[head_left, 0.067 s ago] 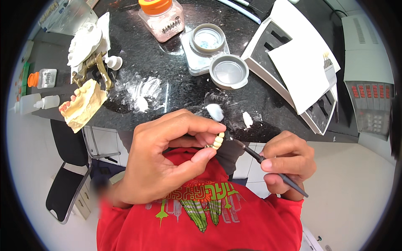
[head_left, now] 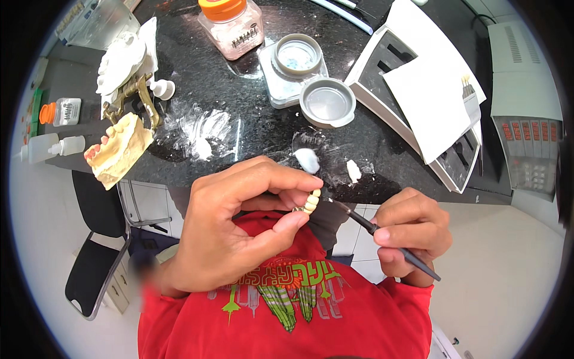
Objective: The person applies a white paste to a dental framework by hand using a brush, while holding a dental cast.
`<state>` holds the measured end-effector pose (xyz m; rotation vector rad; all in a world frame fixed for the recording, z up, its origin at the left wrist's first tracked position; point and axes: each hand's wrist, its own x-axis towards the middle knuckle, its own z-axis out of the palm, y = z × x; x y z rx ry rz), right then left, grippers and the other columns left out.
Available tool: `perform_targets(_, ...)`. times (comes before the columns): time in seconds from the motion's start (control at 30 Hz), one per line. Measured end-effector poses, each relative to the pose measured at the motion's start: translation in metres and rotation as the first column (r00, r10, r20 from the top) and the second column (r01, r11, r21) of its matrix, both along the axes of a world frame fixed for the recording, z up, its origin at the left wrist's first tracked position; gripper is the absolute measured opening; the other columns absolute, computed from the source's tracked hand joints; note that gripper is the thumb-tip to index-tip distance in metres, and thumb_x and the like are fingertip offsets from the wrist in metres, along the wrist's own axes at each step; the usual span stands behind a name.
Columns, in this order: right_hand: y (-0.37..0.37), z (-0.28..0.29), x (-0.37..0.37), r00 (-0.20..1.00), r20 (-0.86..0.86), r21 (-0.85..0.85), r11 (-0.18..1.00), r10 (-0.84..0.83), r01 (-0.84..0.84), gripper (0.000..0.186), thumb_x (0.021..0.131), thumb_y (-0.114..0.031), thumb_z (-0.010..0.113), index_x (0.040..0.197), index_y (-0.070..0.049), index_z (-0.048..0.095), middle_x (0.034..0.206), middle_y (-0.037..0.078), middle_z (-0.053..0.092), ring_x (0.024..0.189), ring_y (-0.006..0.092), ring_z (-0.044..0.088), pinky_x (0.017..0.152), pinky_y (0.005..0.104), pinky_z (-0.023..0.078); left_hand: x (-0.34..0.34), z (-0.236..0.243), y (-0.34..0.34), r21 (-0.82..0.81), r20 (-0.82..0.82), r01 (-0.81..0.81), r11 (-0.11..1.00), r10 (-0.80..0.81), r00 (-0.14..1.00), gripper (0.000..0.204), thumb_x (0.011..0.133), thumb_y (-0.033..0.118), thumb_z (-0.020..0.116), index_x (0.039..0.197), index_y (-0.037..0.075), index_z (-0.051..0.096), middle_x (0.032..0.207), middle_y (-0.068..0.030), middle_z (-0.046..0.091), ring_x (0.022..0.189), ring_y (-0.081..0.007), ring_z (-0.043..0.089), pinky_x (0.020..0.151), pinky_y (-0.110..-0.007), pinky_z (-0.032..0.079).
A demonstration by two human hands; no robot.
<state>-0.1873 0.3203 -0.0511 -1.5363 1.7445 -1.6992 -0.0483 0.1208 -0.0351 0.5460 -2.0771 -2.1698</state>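
My left hand pinches a dental bridge between thumb and fingertips; it has several cream-coloured teeth in a row and a bit of metal on its inner side. In my right hand is a slim dark-handled brush, its tip directed at the bridge with a small gap between them. Both hands hover just in front of the black counter's edge. Past them on the counter lie a bluish-white blob of paste and a small white lump.
Two round grey-rimmed dishes stand at the back middle beside an orange-lidded jar. An open white case lies at right. To the left are a plaster jaw model, a brass articulator and smeared white powder.
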Motion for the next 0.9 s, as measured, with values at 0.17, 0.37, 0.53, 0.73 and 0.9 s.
perform_targets(0.17, -0.0032, -0.0016, 0.0045, 0.998, 0.049, -0.004, 0.999, -0.040, 0.040, 0.027, 0.068, 0.002, 0.080, 0.091, -0.003, 0.066, 0.080, 0.009, 0.068, 0.068, 0.0204, 0.069, 0.056, 0.0258, 0.054, 0.0005, -0.0009, -0.0004, -0.019, -0.004, 0.009, 1.000, -0.009, 1.000, 0.033, 0.073, -0.013, 0.066, 0.105, -0.004, 0.069, 0.096, -0.0103, 0.064, 0.087, -0.0127, 0.064, 0.082, -0.025, 0.057)
perform_targets(0.37, -0.0055, -0.0027, 0.0036, 0.999, 0.032, 0.003, 1.000, -0.014, 0.014, 0.025, 0.070, 0.001, 0.080, 0.090, -0.003, 0.066, 0.079, 0.009, 0.068, 0.067, 0.0207, 0.069, 0.056, 0.0262, 0.055, 0.0002, -0.0028, -0.0011, -0.038, -0.027, 0.023, 0.999, -0.024, 0.999, 0.033, 0.073, -0.014, 0.066, 0.105, -0.004, 0.070, 0.096, -0.0105, 0.065, 0.087, -0.0132, 0.065, 0.083, -0.026, 0.058)
perform_targets(0.53, -0.0061, -0.0037, 0.0037, 0.999, 0.031, 0.005, 1.000, -0.012, 0.012, 0.023, 0.071, 0.000, 0.080, 0.089, -0.003, 0.066, 0.079, 0.009, 0.068, 0.067, 0.0207, 0.069, 0.056, 0.0263, 0.055, 0.0000, -0.0028, -0.0008, -0.032, -0.035, 0.019, 0.999, -0.020, 0.999, 0.035, 0.073, -0.014, 0.067, 0.105, -0.003, 0.070, 0.095, -0.0103, 0.065, 0.087, -0.0135, 0.065, 0.083, -0.026, 0.058)
perform_targets(0.73, -0.0067, -0.0044, 0.0033, 1.000, 0.023, 0.016, 1.000, -0.007, 0.007, 0.022, 0.072, -0.001, 0.080, 0.090, -0.003, 0.067, 0.079, 0.009, 0.068, 0.067, 0.0206, 0.070, 0.056, 0.0261, 0.055, 0.0003, -0.0037, -0.0011, -0.033, -0.042, 0.020, 0.999, -0.021, 0.999, 0.036, 0.072, -0.015, 0.067, 0.105, -0.003, 0.070, 0.095, -0.0103, 0.065, 0.087, -0.0139, 0.066, 0.082, -0.026, 0.058)
perform_targets(0.9, -0.0073, -0.0047, 0.0031, 1.000, 0.024, 0.014, 1.000, -0.003, 0.003, 0.022, 0.072, -0.001, 0.080, 0.090, -0.003, 0.067, 0.080, 0.009, 0.068, 0.068, 0.0207, 0.070, 0.056, 0.0261, 0.055, -0.0001, -0.0035, -0.0015, -0.033, -0.039, 0.021, 0.999, -0.022, 0.999, 0.036, 0.072, -0.015, 0.068, 0.106, -0.003, 0.070, 0.095, -0.0104, 0.065, 0.087, -0.0141, 0.066, 0.082, -0.026, 0.058)
